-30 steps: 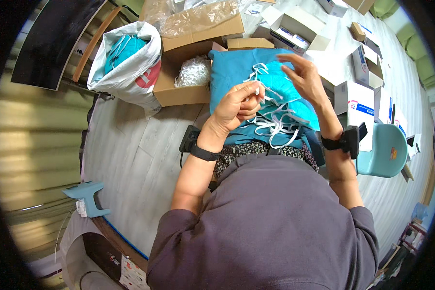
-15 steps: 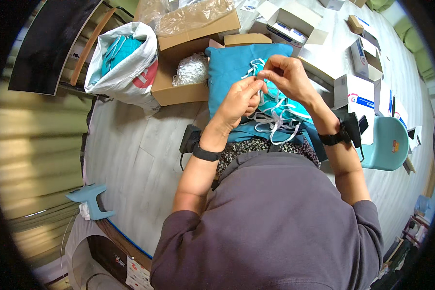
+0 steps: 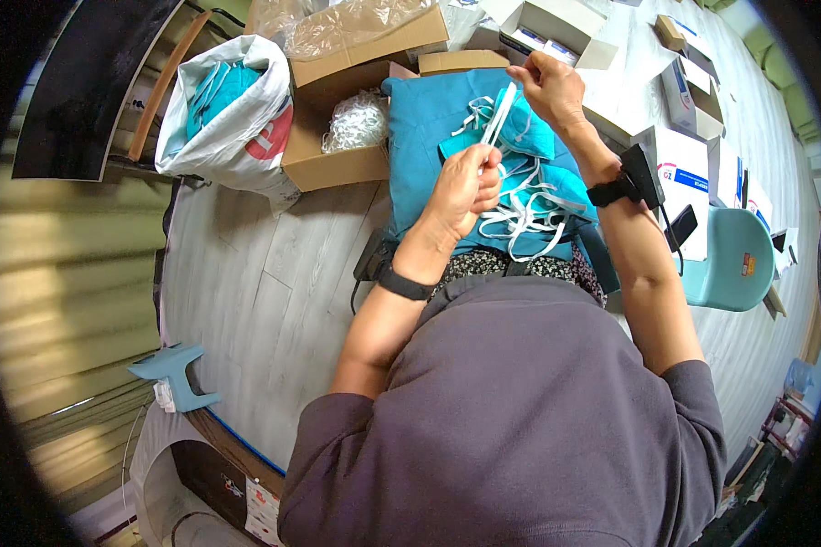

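Note:
My left hand [image 3: 468, 189] is closed around the lower end of white elastic straps [image 3: 499, 116]. Up and to the right, my right hand [image 3: 554, 89] pinches their upper end, so the straps run taut between both hands. Just under and beside them, several teal face masks [image 3: 531, 130] with white straps lie heaped on a teal cushion [image 3: 412, 150] across my lap. Loose strap loops [image 3: 529, 242] trail toward my waist. The exact pinch point of the right fingers is too small to make out.
To the left stands a white sack [image 3: 269, 73] full of teal masks [image 3: 223, 96]. Beside it, a cardboard box [image 3: 333, 170] holds a bundle of white elastic [image 3: 356, 123]. White cartons [image 3: 677, 164] and a teal plastic stool [image 3: 734, 260] are at the right.
My hands were close together; now the right hand has moved up and right, and the left slightly down. The white straps are stretched out between them.

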The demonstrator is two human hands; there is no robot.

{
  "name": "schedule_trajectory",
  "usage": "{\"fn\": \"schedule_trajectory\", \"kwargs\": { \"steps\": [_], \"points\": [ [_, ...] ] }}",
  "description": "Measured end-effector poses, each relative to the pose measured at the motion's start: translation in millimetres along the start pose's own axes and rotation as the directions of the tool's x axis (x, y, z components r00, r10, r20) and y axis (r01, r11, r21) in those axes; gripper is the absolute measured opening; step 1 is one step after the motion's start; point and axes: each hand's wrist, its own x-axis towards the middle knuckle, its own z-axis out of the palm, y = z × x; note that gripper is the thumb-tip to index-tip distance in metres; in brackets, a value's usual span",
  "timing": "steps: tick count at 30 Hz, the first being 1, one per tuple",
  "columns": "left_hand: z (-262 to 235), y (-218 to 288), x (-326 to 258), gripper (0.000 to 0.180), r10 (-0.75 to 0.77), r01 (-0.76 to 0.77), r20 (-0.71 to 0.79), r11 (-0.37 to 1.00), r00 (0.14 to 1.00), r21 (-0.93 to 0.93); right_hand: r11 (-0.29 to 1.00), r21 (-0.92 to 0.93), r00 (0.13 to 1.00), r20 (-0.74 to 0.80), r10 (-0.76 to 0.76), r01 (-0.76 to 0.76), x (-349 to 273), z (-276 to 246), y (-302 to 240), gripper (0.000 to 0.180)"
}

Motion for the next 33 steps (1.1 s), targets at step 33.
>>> {"fn": "schedule_trajectory", "kwargs": {
  "steps": [33],
  "points": [
    [-140, 15, 11, 0.019, 0.065, -0.126, -0.290, 0.972, 0.955, -0.197, 0.817, 0.556, 0.812, 0.543, -0.217, -0.154, -59, 58, 54, 0.023]
  ]
}}
